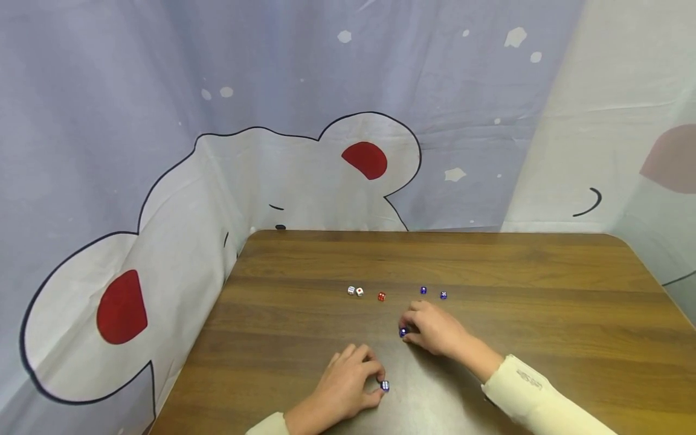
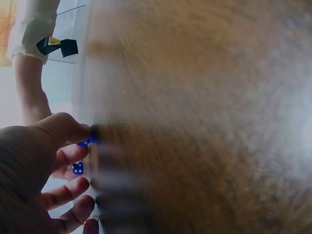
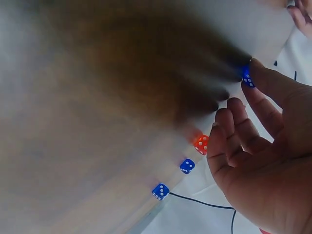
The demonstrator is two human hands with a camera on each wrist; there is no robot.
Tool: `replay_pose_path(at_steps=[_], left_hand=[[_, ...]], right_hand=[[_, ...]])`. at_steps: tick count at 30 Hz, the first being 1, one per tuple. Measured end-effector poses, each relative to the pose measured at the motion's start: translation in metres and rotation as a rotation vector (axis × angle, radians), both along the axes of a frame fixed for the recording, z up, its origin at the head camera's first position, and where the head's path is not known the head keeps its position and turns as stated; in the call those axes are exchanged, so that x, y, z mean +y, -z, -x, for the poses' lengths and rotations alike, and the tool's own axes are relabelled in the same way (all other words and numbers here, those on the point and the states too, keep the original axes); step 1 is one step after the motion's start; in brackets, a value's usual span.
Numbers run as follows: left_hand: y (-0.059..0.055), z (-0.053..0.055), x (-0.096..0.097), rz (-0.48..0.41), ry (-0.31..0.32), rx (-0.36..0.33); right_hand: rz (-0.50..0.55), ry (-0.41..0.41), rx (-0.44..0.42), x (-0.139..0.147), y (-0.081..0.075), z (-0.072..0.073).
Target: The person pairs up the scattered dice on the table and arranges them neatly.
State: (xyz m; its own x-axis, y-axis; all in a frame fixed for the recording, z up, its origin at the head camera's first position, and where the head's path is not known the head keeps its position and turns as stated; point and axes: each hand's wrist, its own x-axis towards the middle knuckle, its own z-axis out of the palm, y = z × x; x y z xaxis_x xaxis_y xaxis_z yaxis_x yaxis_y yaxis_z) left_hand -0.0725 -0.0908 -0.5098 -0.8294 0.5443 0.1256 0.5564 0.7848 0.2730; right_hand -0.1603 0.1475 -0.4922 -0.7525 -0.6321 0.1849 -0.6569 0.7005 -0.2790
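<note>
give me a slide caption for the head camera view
Left hand pinching one blue die, right hand another blue die, with five more dice farther back on the wooden table.

Far edge: bare strip of surface [image 1: 544,255], corner to corner.
Dice row: white dice [image 1: 359,292], red die [image 1: 382,296] and far blue dice [image 1: 423,290] obstruct mid-surface; widest gap between red and blue.
Left edge: open lane beside left hand [image 1: 348,383].
Right edge: open lane beyond right sleeve [image 1: 544,396].
Between left and right hand [image 1: 432,327]: narrow passage.
</note>
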Motion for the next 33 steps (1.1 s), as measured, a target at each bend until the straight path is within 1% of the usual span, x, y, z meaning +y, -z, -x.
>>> replay_pose_path(at_steps=[4,10,14,20,29,33], left_hand=[[0.0,0.0,0.0,-0.004,0.005,-0.005],[0.001,0.0,0.0,-0.003,0.01,0.013],[0.001,0.0,0.0,-0.006,0.011,0.02],[0.0,0.0,0.0,-0.007,0.011,0.022],[-0.003,0.002,0.0,0.0,0.011,0.0],[-0.003,0.002,0.001,-0.002,0.015,-0.02]], right_hand=[[0.017,0.003,0.009,0.004,0.001,-0.009],[0.014,0.056,-0.053,0.009,-0.001,-0.021],[0.012,0.071,-0.072,0.01,-0.003,-0.026],[0.022,0.073,-0.1,0.013,-0.003,-0.032],[0.024,0.083,-0.075,0.012,0.0,-0.034],[0.009,0.102,-0.082,0.012,0.001,-0.038]])
